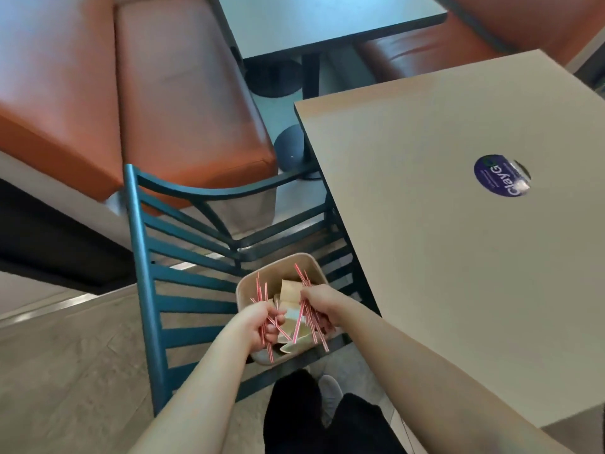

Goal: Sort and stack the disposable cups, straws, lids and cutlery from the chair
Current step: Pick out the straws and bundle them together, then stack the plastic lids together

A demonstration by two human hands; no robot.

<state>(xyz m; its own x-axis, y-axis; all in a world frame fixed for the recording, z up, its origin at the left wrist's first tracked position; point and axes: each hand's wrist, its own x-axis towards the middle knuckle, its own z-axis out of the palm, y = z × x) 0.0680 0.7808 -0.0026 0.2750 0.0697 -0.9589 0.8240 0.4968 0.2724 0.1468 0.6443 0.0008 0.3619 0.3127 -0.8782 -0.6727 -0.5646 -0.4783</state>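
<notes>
Left grip (260,321) and right grip (317,298) each clench thin red-and-white striped straws (309,317) over a tan tray (278,258) holding possibly paper cups.

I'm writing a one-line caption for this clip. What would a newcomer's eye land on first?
Red-striped straws bristle from both fists, left hand and right hand, over a brown tray on the teal slatted chair. Next come the orange bench at upper left and the beige table on the right, with its round purple sticker.
</notes>
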